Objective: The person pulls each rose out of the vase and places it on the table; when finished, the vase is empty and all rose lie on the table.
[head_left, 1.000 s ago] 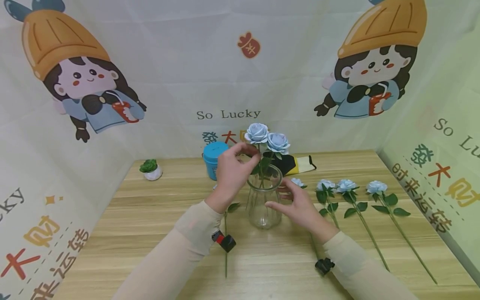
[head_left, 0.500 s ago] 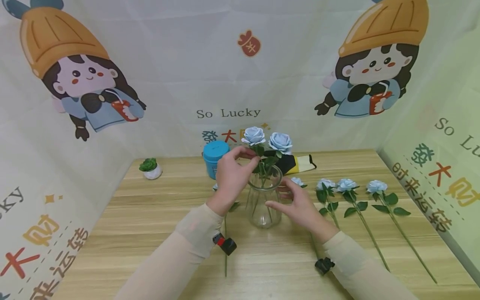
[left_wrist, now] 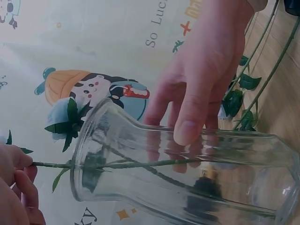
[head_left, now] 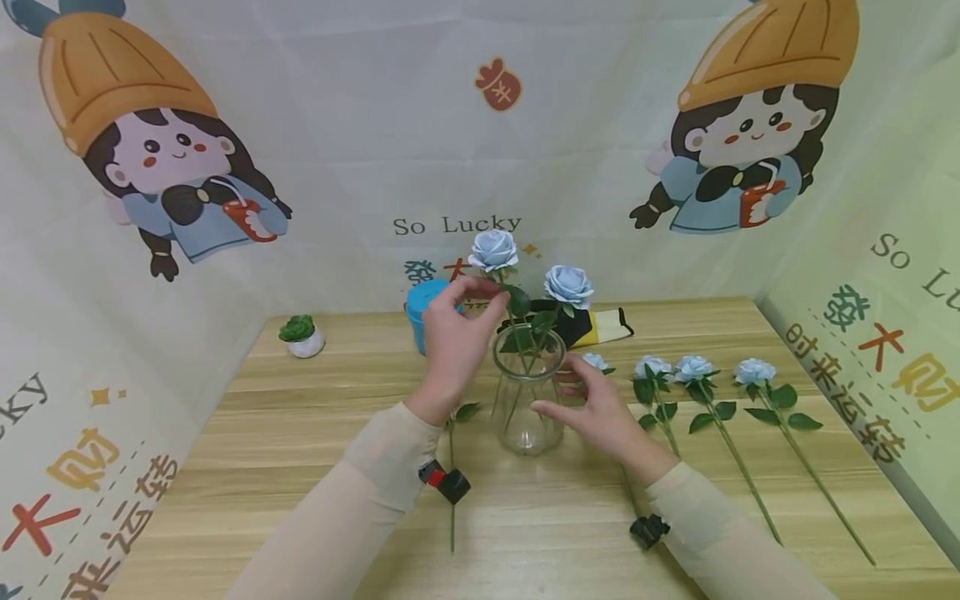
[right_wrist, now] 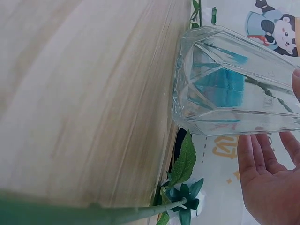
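Note:
In the head view, a clear glass vase (head_left: 528, 437) stands upright on the table with two blue roses in it. My left hand (head_left: 459, 337) pinches the stem of the left rose (head_left: 492, 250) just above the rim; its stem runs down inside the glass. The second rose (head_left: 567, 286) leans to the right, its stem crossing the first. My right hand (head_left: 603, 417) holds the vase's right side. In the left wrist view, its thumb (left_wrist: 186, 132) lies against the glass and the fingers pass behind. Those fingers (right_wrist: 260, 157) also appear beside the vase in the right wrist view.
Several blue roses (head_left: 693, 371) lie on the table (head_left: 300, 500) to the right. Another rose stem (head_left: 452, 525) lies under my left wrist. Behind stand a blue lidded tub (head_left: 418, 321), a black, yellow and cream item (head_left: 606, 327) and a small potted succulent (head_left: 300, 337).
The left rose dipped slightly, then rose higher and shifted left with my left hand. The second rose moved a little right, so the blooms stand farther apart. My right hand stays in place.

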Available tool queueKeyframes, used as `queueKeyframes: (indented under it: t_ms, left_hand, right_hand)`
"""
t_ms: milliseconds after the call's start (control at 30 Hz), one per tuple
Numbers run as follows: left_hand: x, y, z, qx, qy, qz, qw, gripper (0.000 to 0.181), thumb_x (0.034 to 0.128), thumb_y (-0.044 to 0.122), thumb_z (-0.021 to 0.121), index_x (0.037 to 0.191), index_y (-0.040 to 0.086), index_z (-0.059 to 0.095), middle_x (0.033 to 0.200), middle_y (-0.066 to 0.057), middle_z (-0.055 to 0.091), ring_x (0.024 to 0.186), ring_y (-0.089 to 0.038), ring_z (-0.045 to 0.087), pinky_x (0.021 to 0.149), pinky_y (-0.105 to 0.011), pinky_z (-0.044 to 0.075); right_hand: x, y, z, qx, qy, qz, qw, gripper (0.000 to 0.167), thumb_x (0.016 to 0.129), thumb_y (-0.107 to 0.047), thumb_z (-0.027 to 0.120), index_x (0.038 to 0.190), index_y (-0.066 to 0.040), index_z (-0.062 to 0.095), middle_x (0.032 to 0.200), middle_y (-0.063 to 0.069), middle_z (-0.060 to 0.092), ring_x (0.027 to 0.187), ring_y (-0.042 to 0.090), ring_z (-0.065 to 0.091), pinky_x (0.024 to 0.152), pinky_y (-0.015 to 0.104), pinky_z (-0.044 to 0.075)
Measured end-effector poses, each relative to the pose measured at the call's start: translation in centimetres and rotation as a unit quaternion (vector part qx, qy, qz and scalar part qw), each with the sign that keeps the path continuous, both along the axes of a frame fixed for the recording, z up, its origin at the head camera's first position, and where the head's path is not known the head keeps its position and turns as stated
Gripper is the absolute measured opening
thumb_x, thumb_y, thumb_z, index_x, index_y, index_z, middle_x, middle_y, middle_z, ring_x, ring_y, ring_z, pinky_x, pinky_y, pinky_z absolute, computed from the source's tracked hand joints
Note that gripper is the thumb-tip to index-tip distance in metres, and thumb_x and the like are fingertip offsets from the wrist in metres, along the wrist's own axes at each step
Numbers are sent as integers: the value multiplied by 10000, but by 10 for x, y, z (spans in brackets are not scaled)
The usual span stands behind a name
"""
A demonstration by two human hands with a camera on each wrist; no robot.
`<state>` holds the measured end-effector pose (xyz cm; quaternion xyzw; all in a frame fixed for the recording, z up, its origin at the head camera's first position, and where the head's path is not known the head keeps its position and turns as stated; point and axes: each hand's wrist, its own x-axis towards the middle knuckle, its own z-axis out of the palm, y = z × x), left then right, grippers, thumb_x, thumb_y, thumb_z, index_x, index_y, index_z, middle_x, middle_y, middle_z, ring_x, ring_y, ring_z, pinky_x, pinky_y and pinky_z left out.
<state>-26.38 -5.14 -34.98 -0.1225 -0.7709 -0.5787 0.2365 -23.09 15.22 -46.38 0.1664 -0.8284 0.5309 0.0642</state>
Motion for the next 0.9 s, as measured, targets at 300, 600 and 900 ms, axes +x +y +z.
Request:
queueKeyframes:
  t_ms: [300, 600, 900]
  left_hand:
    - [-8, -7, 22, 578, 408, -107, 9974, 89, 908, 140, 788, 967, 78, 766, 932, -61, 760, 764, -70, 612, 484, -148, 438]
    - [-4, -17, 53, 1068, 586, -220, 9923, 128, 911, 163, 790, 1000, 76, 762, 962, -20, 746, 629, -71, 654, 547, -179, 537]
    - [5, -42, 92, 1470, 907, 13, 9850, 122, 925, 193, 786, 999, 101, 756, 940, 36, 725, 500, -77, 550, 460, -181, 452]
  right_hand:
    - [1, -1, 2, -72, 54, 56, 9999, 640, 855, -245, 866, 1393, -73, 565, 1325, 129, 656, 1223, 340, 654, 1049, 467, 579]
    - [3, -1, 4, -47, -39, 66, 10000, 654, 854, -252, 866, 1401, -74, 556, 1331, 137, 652, 1240, 380, 645, 1055, 486, 571]
    - [3, -2, 3, -83, -63, 60, 9999, 616, 868, -243, 854, 1383, -74, 563, 1320, 163, 650, 1240, 392, 636, 1067, 492, 563]
